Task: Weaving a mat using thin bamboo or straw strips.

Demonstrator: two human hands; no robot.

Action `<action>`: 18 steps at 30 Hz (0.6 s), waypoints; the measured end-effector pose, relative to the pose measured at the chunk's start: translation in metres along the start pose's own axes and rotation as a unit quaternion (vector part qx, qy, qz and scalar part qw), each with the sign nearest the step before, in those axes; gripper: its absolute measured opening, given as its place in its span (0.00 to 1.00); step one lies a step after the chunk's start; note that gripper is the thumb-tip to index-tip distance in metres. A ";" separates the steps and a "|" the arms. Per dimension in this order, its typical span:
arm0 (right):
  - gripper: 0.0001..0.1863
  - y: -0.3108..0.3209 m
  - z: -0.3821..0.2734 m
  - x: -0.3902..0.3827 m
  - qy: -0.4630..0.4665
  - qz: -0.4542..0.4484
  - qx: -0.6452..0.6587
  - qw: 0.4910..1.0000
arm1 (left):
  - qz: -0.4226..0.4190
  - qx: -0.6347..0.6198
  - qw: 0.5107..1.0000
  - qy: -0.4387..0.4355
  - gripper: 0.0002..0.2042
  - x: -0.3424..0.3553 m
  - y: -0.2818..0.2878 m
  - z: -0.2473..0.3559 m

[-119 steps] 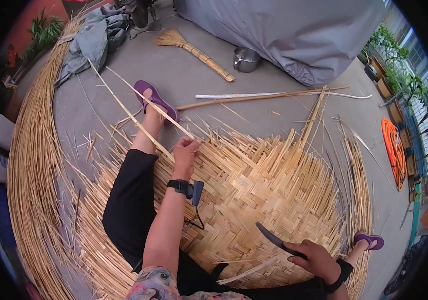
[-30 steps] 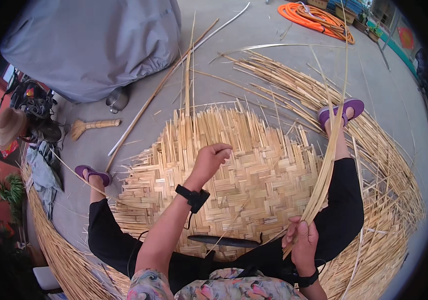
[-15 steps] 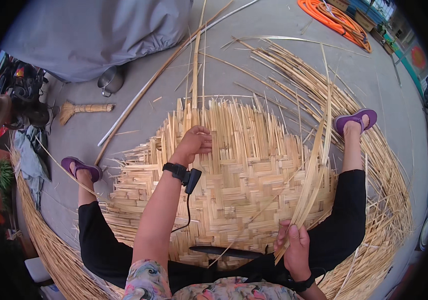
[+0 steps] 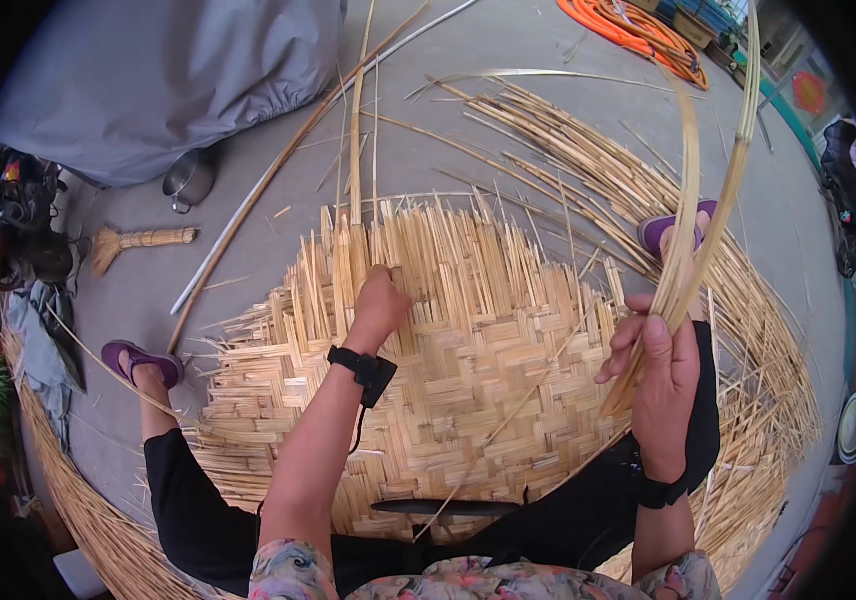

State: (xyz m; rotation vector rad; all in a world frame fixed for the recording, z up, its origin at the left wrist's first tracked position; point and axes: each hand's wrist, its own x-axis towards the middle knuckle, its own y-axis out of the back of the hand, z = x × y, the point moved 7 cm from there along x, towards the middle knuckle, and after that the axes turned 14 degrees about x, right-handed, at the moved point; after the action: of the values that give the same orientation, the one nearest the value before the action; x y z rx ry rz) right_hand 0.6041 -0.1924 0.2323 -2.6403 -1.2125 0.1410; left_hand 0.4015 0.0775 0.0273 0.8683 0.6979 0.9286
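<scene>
1. The left hand (image 4: pixel 380 298) is clenched on upright strips at the far edge of the woven bamboo mat (image 4: pixel 448 370), pinning them so the weave stays tight.
2. The right hand (image 4: pixel 660 375) grasps a bundle of long strips (image 4: pixel 693 215), raised clear of the mat and bending overhead.
3. The mat lies on the floor between the person's legs; a dark knife (image 4: pixel 443 508) rests on its near edge, within reach.

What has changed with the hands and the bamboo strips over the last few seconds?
The right hand has let go of the dark knife, which now lies on the woven mat near the lap, and has taken up a bundle of long strips, lifting it upright. The left hand still presses on the mat, now nearer its far edge. The broom and metal pot lie as before.
</scene>
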 end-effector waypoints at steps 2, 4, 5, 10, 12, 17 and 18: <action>0.16 -0.024 0.033 0.032 -0.038 -0.070 -0.002 0.997 | -0.214 -0.292 0.926 0.107 0.23 0.002 -0.021 -0.002; 0.15 -0.056 0.090 0.063 -0.093 -0.149 -0.008 0.984 | -0.221 -0.308 0.920 0.104 0.21 0.004 -0.021 0.006; 0.14 -0.069 0.120 0.076 -0.116 -0.186 -0.014 0.976 | -0.173 -0.340 0.920 0.090 0.19 0.008 -0.018 0.011; 0.12 -0.081 0.240 0.104 -0.208 -0.192 -0.141 0.949 | -0.139 -0.357 0.917 0.109 0.19 0.013 -0.026 0.010; 0.12 -0.078 0.257 0.108 -0.188 -0.214 -0.209 0.936 | -0.152 -0.368 0.912 0.098 0.19 0.015 -0.026 0.011; 0.12 -0.076 0.271 0.119 -0.153 -0.232 -0.389 0.878 | -0.223 -0.365 0.895 0.126 0.14 0.022 -0.020 0.007; 0.12 -0.081 0.264 0.122 -0.129 -0.222 -0.297 0.920 | -0.251 -0.412 0.867 0.126 0.16 0.022 -0.019 0.008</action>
State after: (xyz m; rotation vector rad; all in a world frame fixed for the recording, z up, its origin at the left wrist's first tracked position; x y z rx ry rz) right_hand 0.5756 -0.0039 -0.0024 -2.7778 -2.2125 0.0446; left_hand 0.4248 0.0883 0.0114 -0.2037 0.6180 0.7540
